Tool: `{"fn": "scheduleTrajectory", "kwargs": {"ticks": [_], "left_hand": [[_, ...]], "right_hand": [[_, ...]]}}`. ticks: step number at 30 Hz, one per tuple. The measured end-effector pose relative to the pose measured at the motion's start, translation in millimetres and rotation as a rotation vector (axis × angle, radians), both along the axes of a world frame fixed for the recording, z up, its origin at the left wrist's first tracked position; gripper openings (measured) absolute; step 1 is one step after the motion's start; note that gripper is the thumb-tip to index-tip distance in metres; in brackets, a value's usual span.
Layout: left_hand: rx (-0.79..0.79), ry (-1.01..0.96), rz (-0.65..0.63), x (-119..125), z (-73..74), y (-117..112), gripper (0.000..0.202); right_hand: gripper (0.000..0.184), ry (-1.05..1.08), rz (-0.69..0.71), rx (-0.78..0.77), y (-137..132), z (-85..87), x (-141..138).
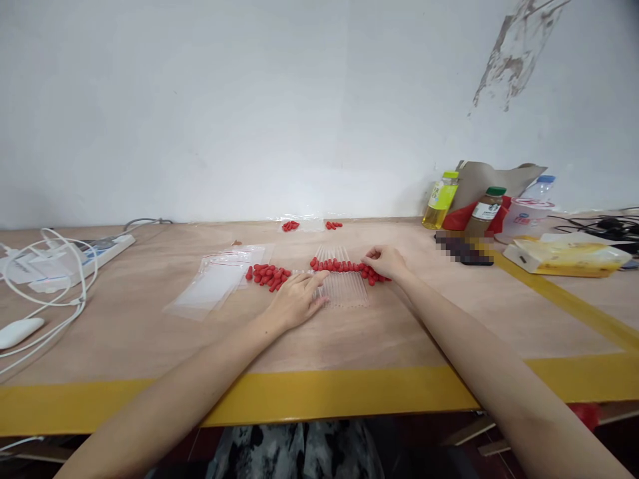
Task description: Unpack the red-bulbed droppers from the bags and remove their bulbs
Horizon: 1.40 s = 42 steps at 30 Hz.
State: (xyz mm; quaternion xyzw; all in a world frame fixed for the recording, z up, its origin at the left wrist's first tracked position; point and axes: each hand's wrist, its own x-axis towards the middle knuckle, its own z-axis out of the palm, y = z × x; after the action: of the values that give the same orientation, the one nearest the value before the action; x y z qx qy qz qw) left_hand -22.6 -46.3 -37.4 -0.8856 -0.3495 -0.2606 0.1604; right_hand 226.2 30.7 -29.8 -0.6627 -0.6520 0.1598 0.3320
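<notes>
Thin clear tubes (344,291) lie side by side on the table. A row of small red rubber bulbs (333,265) runs across them. My left hand (298,301) lies with its fingers stretched out over the left side of the tubes, beside a loose heap of red bulbs (269,275). At the right end of the row, my right hand (387,261) is closed in a pinch at a red bulb, its fingertips partly hiding the bulb. More red bulbs (373,275) lie under and beside that hand.
Clear plastic bags (214,276) lie to the left. Two small groups of red bulbs (290,226) rest near the wall. A power strip (94,256) with white cables stands far left. Bottles (440,199), a phone (464,249) and a tissue pack (566,256) are at right.
</notes>
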Motion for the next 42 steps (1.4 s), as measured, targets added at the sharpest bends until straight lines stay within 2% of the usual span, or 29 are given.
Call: {"fn": "scheduleTrajectory", "kwargs": {"ticks": [7,13,16,19,24,31,34,38,39,42], "left_hand": [[-0.137,-0.005,-0.01,-4,0.9,-3,0.046],[-0.195,-0.061,-0.02,-8,5.6,-6,0.048],[-0.175,-0.113,0.022,-11,12.5,-8,0.051],[-0.136,-0.186,0.107,-15,19.6,-8,0.041],[-0.101,-0.242,0.205,-26,22.8,-3,0.031],[-0.092,-0.221,0.221,-31,21.6,0,0.028],[-0.087,-0.219,0.226,-31,21.9,0,0.027],[-0.06,-0.243,0.203,-31,19.6,3,0.028],[-0.048,-0.256,0.191,-31,18.5,3,0.03],[-0.023,-0.289,0.174,-28,14.4,3,0.041]], "right_hand": [[0.033,-0.063,-0.056,-0.011,0,0.9,-3],[0.024,-0.135,-0.109,0.017,2,11.1,-8],[0.021,-0.191,-0.083,0.008,5,19.3,-20],[0.022,-0.254,-0.039,-0.028,9,24.9,-41],[0.03,-0.34,-0.053,-0.126,14,24.2,-74],[0.023,-0.352,-0.082,-0.208,22,23.9,-85],[0.022,-0.342,-0.059,-0.159,17,29.6,-81],[0.028,-0.318,0.001,-0.021,-4,37.5,-64],[0.028,-0.304,0.032,0.045,-11,37.6,-58],[0.021,-0.28,0.19,0.375,-35,29.5,-37]]}}
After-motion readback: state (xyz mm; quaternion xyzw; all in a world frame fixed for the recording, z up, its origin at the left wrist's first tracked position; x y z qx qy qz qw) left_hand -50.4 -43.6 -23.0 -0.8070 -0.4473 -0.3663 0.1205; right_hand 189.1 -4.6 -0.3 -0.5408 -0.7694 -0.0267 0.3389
